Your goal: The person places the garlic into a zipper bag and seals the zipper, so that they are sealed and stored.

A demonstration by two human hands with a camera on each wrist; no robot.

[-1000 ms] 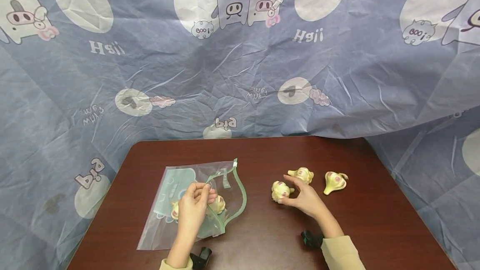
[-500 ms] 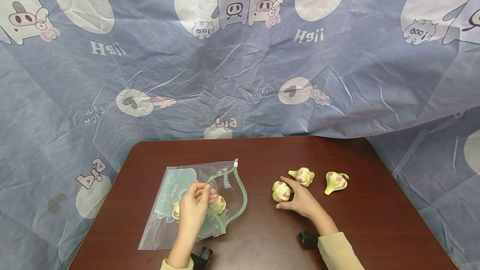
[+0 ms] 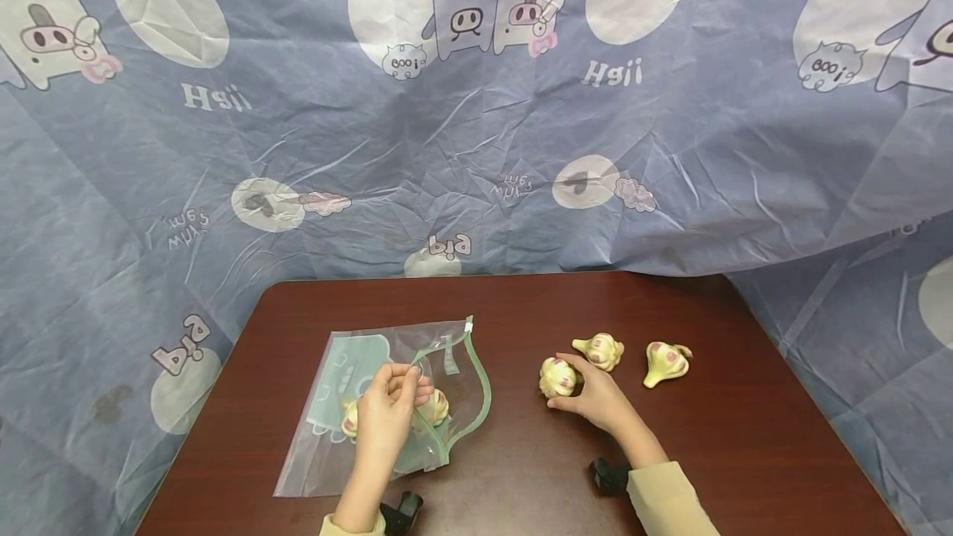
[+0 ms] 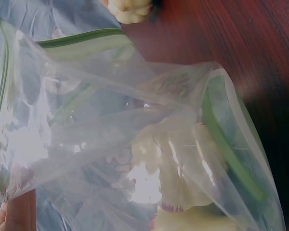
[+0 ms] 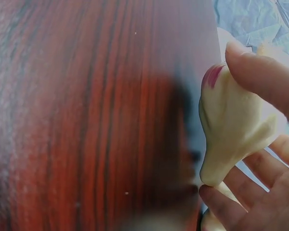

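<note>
My left hand [image 3: 392, 404] pinches the opened upper edge of a clear zip bag [image 3: 308, 461] with a green rim, which lies on the table with its mouth to the right. Inside the bag are garlic bulbs [image 4: 176, 163], partly hidden by the hand and film. To the right, my right hand [image 3: 601, 395] holds a garlic bulb [image 3: 557, 377] between thumb and fingers. In the right wrist view the thumb [image 5: 260, 79] lies on this bulb, with the other fingers behind it. Whether the bulb still touches the table is unclear.
Just behind the right hand lies another garlic bulb [image 3: 601, 351]. One more garlic bulb [image 3: 666, 362] lies farther right. The dark brown table [image 3: 514, 304] ends at a patterned blue cloth [image 3: 476, 131]. Black wrist cameras sit under both wrists.
The right hand has closed around the near garlic bulb, whose stem has turned out of sight. The right wrist has shifted slightly left. The left hand and bag have stayed put.
</note>
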